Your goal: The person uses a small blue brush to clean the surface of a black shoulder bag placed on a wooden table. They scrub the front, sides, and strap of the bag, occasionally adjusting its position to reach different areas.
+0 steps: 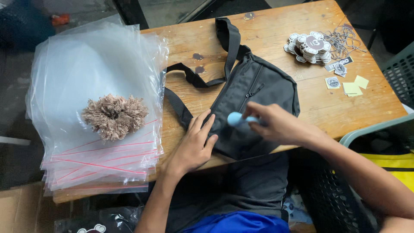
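Left hand (195, 144) lies flat, fingers spread and holding nothing, pinning the near corner of the black sling bag (254, 99) at the front edge of the wooden surface (310, 108), seemingly to steady the fabric. Right hand (278, 123) has its fingers wrapped around a pale blue handle (238, 119) against the bag. To the left, clear zip bags (86, 64) carry a tan fluffy tuft (114, 116); round tags (311, 47) sit far right.
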